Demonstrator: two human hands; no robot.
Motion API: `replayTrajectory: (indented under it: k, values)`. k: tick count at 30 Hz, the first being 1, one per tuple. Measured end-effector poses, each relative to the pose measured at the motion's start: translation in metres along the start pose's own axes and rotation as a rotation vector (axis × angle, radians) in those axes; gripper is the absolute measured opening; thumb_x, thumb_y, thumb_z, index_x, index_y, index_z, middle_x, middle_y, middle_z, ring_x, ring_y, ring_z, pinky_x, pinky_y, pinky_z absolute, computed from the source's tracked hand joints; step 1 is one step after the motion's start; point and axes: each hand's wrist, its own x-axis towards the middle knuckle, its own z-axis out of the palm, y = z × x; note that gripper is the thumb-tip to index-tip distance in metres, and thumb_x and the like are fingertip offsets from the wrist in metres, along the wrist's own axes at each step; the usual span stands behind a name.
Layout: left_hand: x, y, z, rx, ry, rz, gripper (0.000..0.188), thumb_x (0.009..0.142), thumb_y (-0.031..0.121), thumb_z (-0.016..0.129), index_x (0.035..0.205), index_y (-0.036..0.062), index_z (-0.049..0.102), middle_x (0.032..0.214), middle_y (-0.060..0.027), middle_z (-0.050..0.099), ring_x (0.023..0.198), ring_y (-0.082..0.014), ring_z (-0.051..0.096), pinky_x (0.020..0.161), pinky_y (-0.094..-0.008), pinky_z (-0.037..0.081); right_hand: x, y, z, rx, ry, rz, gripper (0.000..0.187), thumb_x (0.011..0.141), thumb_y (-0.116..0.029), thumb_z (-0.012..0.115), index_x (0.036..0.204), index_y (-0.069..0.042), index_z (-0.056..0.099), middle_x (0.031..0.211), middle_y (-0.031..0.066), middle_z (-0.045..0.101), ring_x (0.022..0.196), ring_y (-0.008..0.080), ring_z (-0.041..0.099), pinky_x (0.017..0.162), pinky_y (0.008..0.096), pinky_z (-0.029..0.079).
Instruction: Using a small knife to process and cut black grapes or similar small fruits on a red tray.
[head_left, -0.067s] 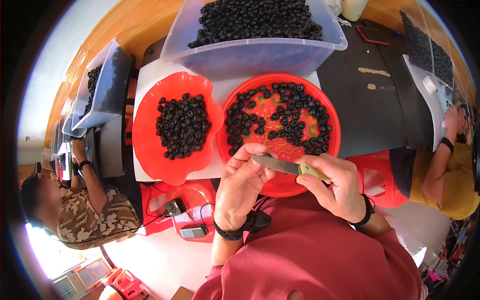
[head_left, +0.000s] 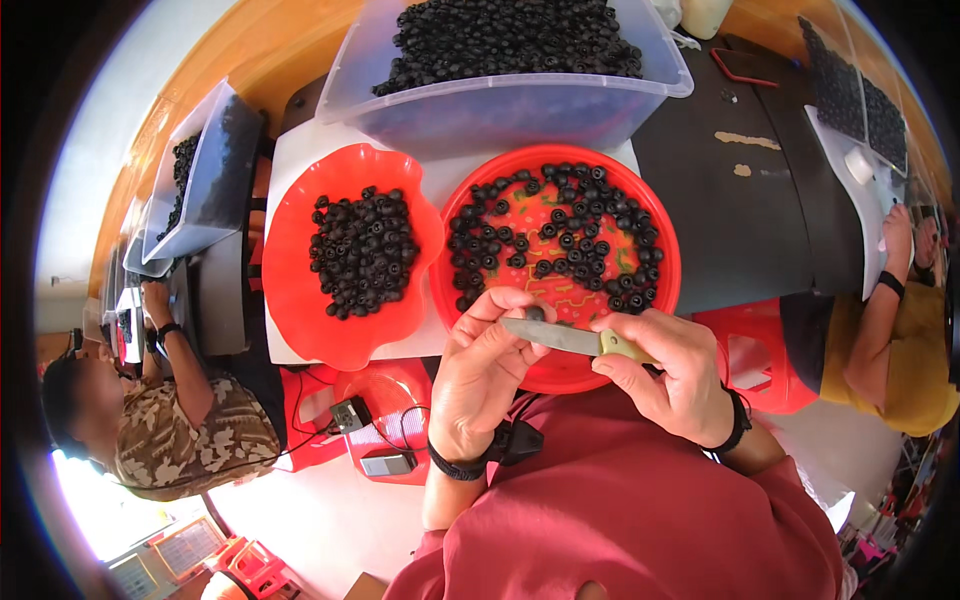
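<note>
Over the near edge of the red round tray (head_left: 668,270), my left hand (head_left: 478,375) pinches a small black round part (head_left: 535,313) between thumb and fingers. My right hand (head_left: 680,375) grips the pale green handle of a knife (head_left: 565,337). Its blade points left and lies against or just beside the pinched part; I cannot tell if they touch. Inside the tray many loose black round parts (head_left: 567,240), several with a visible hole, lie mostly round the sides. To the left, a red wavy-edged bowl (head_left: 290,270) carries a heap of the same parts.
A large clear plastic bin (head_left: 500,110) full of black parts stands behind both trays. At far left is another bin (head_left: 215,180) beside a seated person in a patterned shirt; at right a person in yellow works at a white tray (head_left: 850,200). A red-edged phone (head_left: 745,68) lies at back right.
The knife blade has dipped slightly beside the part in my left hand, showing more of that part. Both hands stay nearly in place. The hand of the person at right has shifted a little.
</note>
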Motion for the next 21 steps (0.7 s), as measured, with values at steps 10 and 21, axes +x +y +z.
replayTrajectory:
  k: [10,21]
  values:
    - [0.007,-0.006,0.002,0.037,0.026,-0.007,0.019,0.092,0.005,0.063,0.110,0.0029,0.059,0.098,-0.0077,0.064,0.101,-0.0207,0.060,0.086,-0.0319,0.050,0.000,0.010,-0.003,-0.070,0.050,-0.067,0.033,0.077,-0.021,0.082,0.098,-0.002,0.067,0.073,0.0067,0.064,0.055,0.0213,0.060,0.049,0.0320,0.047]
    - [0.005,-0.007,0.006,0.116,0.051,0.030,0.022,0.089,0.006,0.067,0.107,0.0019,0.057,0.095,-0.0069,0.053,0.072,-0.0095,0.049,0.076,-0.0271,0.045,-0.002,0.016,-0.002,-0.055,0.040,-0.053,0.031,0.077,-0.024,0.081,0.098,-0.004,0.068,0.073,0.0048,0.065,0.055,0.0206,0.058,0.049,0.0321,0.046]
